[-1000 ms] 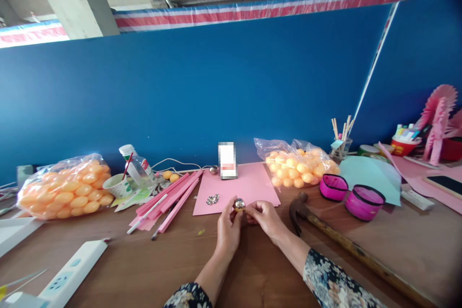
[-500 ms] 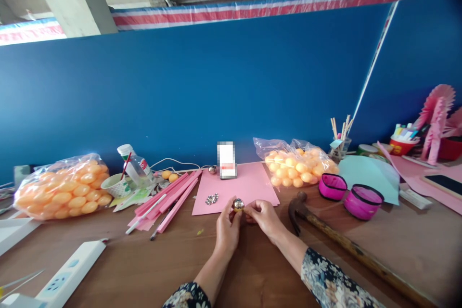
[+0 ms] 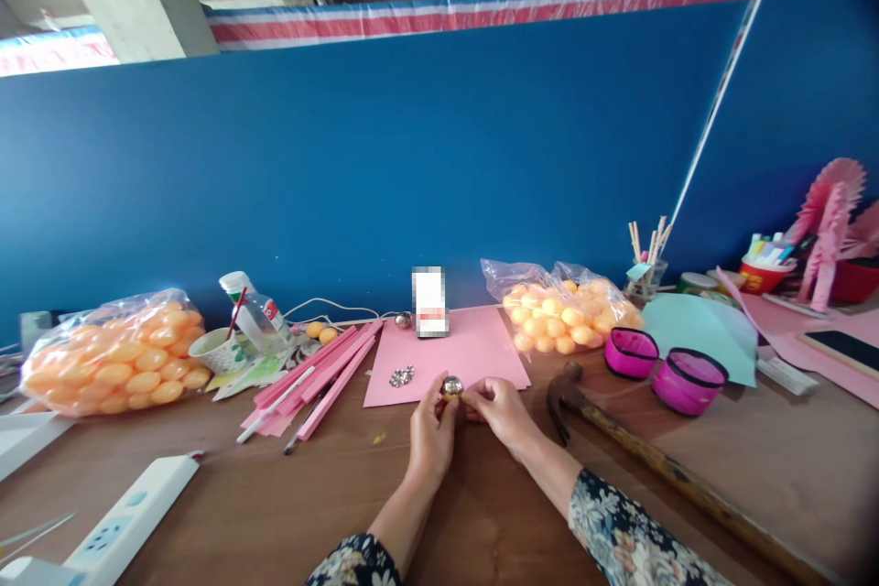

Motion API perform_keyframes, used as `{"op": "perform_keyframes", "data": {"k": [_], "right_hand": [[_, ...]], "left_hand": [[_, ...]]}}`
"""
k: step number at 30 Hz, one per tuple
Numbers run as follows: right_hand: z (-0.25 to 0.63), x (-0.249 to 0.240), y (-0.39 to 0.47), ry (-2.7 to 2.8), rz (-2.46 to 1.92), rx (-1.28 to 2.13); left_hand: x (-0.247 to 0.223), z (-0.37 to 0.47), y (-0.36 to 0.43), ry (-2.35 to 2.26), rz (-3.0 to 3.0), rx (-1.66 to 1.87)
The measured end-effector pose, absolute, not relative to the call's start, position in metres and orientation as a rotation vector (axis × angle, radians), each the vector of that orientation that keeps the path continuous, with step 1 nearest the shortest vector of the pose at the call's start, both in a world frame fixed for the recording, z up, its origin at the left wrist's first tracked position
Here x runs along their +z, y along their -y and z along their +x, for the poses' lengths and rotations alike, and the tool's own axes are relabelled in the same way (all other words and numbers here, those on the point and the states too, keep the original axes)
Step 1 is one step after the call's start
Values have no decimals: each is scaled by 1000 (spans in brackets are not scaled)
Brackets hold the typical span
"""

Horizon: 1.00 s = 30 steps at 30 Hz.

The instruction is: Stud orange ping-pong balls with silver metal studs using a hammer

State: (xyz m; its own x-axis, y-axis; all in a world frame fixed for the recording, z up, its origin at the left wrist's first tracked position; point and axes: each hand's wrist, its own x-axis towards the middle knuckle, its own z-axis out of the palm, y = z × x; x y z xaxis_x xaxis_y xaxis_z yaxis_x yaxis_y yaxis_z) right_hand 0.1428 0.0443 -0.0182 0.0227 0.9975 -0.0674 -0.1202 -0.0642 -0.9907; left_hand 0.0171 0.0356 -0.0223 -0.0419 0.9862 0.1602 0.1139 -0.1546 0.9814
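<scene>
A small shiny ball, silver on top and yellowish below, is held just in front of the pink sheet. My left hand grips it from the left between thumb and fingers. My right hand is closed at the ball's right side, its fingertips pinched together by the lower edge; what they pinch is too small to make out. A little pile of silver pieces lies on the pink sheet, left of my hands. Behind it stand a blurred white panel and another silver ball.
Bags of orange balls lie left and right. A hammer rests right of my right arm, near magenta rings. Pink strips, a bottle and a power strip are at the left.
The whole view has shifted very slightly. Both hands keep the same hold at the ball, and nothing else has visibly moved.
</scene>
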Motion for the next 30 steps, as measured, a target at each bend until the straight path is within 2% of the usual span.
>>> {"op": "perform_keyframes", "data": {"k": [30], "right_hand": [[138, -16, -32, 1302, -1029, 1031]], "left_hand": [[-17, 19, -36, -923, 889, 1323]]}}
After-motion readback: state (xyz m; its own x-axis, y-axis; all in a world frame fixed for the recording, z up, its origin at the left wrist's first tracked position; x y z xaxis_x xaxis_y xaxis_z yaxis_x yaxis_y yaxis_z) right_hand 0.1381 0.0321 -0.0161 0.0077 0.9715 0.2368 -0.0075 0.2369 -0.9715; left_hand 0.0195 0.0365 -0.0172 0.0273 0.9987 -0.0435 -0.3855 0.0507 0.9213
